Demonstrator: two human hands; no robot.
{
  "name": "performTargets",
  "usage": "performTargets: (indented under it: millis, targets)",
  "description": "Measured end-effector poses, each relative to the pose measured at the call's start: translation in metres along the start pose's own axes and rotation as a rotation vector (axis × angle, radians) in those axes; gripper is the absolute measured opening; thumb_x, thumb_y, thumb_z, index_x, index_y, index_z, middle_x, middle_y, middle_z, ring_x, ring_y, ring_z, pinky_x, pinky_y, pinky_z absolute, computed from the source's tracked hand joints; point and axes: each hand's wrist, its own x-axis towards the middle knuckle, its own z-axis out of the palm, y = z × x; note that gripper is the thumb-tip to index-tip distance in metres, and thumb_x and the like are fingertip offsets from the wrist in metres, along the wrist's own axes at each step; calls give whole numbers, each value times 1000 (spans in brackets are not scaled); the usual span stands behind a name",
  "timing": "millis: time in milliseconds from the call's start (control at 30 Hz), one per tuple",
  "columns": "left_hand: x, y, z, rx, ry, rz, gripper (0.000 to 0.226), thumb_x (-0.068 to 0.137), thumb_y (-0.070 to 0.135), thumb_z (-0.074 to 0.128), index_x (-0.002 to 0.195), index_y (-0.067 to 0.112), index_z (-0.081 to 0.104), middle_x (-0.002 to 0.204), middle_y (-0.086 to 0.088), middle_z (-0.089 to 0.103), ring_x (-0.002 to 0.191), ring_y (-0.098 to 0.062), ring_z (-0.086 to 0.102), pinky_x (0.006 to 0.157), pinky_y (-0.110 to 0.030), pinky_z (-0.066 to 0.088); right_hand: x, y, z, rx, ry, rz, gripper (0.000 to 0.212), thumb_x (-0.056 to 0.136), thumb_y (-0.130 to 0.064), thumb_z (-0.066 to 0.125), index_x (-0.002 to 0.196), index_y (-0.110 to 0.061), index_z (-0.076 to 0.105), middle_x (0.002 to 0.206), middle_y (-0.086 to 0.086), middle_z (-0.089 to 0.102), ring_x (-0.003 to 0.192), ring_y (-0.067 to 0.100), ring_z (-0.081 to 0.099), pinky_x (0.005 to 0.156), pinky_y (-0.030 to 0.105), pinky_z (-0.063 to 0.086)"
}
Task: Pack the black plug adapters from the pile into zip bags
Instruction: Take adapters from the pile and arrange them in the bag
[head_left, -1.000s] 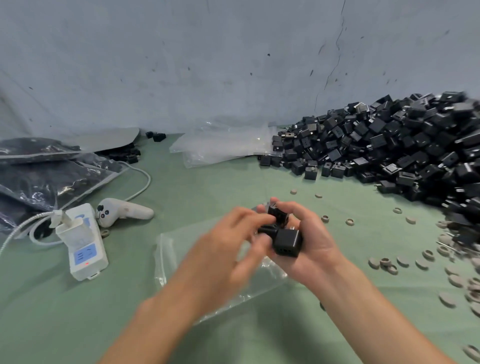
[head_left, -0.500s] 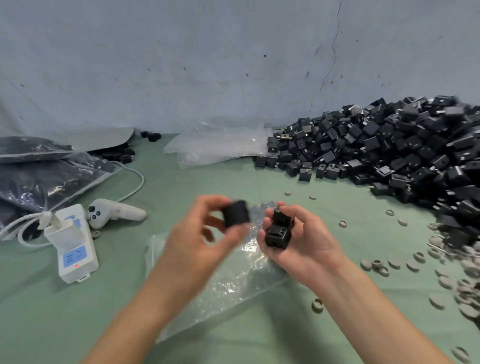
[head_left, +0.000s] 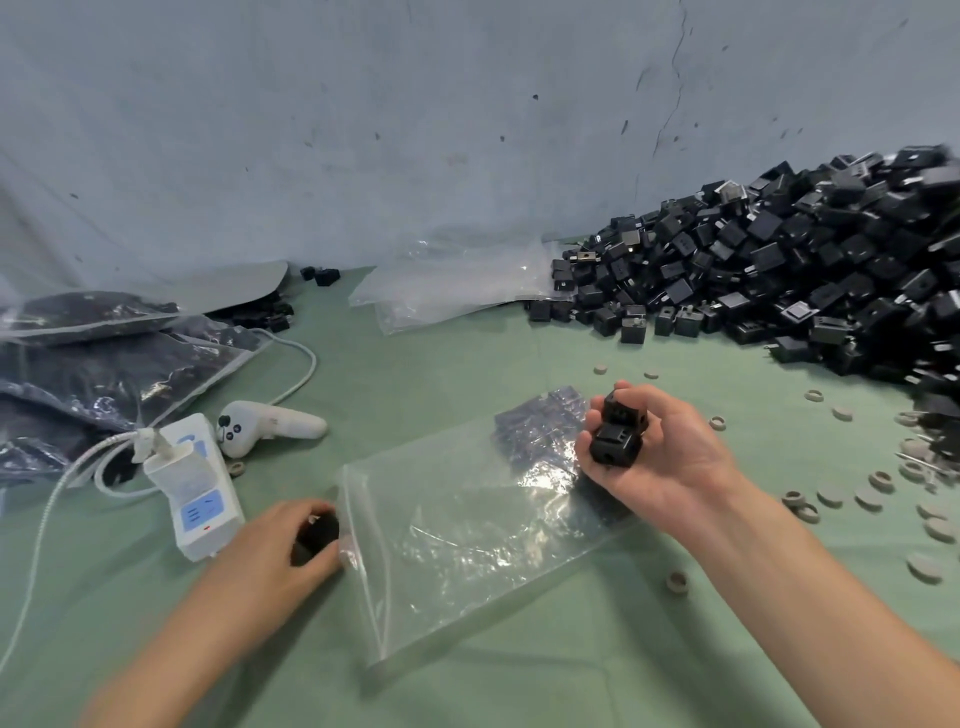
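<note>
L hand (head_left: 280, 551) is resting low on the green cloth (head_left: 519, 675), fingers curling tight round one black adapter (head_left: 314, 535). Grip is narrow, w/ the adapter mostly hidden under the fingers. The hand is sitting right at the left edge of the clear zip bag (head_left: 467, 525), thumb touching that edge. Cannot tell whether the adapter is entering the bag's mouth.

R hand (head_left: 660, 457) is hovering over the bag's far right corner, palm up, fingers half curling round two stacked adapters (head_left: 615, 436). One is sitting on top of the other, both clear of the bag. Grip is medium, thumb pressing the upper one.

The bag is lying flat on the cloth between the two hands. The pile (head_left: 779, 286) is banking up against the wall at far right, well apart from both hands.

Also lying on the cloth:
- filled bags (head_left: 104, 364) at left
- a white charger (head_left: 195, 488) w/ cable, and a white controller (head_left: 270, 423) just beside it
- spare clear bags (head_left: 457, 280) next to the pile
- grey rings (head_left: 872, 493) scattered at right

Vs. 0.5 s ago: L hand was up beside R hand, pinching its adapter at the fingertips. It is now down at the bag's edge w/ the adapter tucked in. R hand is still holding the same two adapters, approx. same spot.
</note>
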Motion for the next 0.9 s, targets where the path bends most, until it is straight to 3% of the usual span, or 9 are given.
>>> performTargets:
  millis: [167,333,400,467,533,600,700,767,900]
  targets:
    - [1,27,5,-264,-22,-27,17,80,49,74,93,38,70,91,25,71,83,7,63,72,-15,45,1,3,0,-24,14,-1,19,88,-5,60,105,-14,54,85,11,63,72,20,58,65,33,52]
    - [1,38,1,-476,-181,-50,29,81,37,76,107,32,67,93,21,74,85,16,64,69,0,42,3,3,-2,-34,21,7,17,88,-6,60,101,-14,55,80,11,65,69,21,59,61,33,53]
    - [3,34,-4,-600,-175,-95,23,95,20,64,118,23,64,94,10,77,83,3,69,70,-8,50,5,2,-3,-32,23,8,15,87,-6,61,99,-14,55,78,11,65,67,21,60,60,33,54]
    - [5,32,-9,-864,-148,-251,23,102,6,48,119,8,64,95,-9,77,80,-17,73,68,-22,59,6,1,-4,-29,22,8,16,86,-5,61,98,-14,55,74,10,67,66,21,60,60,32,54]
    - [6,32,-11,-1024,-189,-340,22,101,1,47,115,0,64,97,-18,76,77,-22,75,63,-26,61,6,1,-4,-23,20,4,17,86,-5,61,100,-14,55,72,10,68,66,21,60,61,32,54]
    - [6,35,-6,-912,-271,-240,22,99,8,55,117,7,67,98,-7,77,79,-13,74,65,-19,57,6,2,-4,-22,16,4,19,86,-5,61,101,-14,55,72,11,67,66,21,60,61,33,54]
    - [8,35,6,-336,-159,97,32,93,48,58,121,36,65,111,24,66,100,12,61,83,-5,43,6,2,-5,-19,13,8,20,85,-4,61,101,-15,55,72,11,67,65,22,60,60,33,54]
    - [9,38,6,-134,-111,255,38,86,73,43,115,54,60,107,32,56,103,10,54,90,-12,41,6,0,-5,-12,13,6,19,86,-4,61,100,-14,55,73,11,66,64,22,60,59,33,54]
    - [15,43,15,-4,-100,359,27,83,74,39,102,65,56,95,29,51,92,3,52,82,-19,42,7,-2,-4,-14,19,-4,16,87,-5,61,100,-13,55,81,11,64,67,22,59,60,33,54]
